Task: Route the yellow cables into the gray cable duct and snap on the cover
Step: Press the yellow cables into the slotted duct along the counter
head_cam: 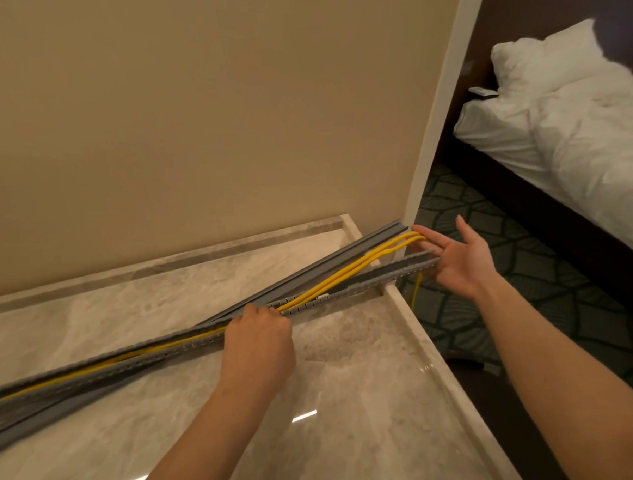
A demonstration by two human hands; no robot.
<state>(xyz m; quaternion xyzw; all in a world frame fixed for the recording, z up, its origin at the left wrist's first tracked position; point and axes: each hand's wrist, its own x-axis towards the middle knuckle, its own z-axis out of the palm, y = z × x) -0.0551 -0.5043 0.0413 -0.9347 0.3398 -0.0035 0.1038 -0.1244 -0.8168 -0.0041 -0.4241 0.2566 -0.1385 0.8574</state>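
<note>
A long gray slotted cable duct (375, 277) lies diagonally across the marble counter, its right end past the counter's edge. Its gray cover (345, 255) lies behind it, angled toward the wall corner. Yellow cables (349, 273) run inside the duct on the left, rise out near the middle and loop to the right end, then hang down off the edge. My left hand (256, 338) presses on the duct and cables at mid-length, fingers curled over them. My right hand (455, 254) is spread at the duct's right end, fingertips touching the cable loop.
The marble counter (353, 403) has a raised rim and ends at the right over a patterned carpet (491, 238). A beige wall (209, 117) stands right behind the duct. A bed with white bedding (576, 123) is at the far right.
</note>
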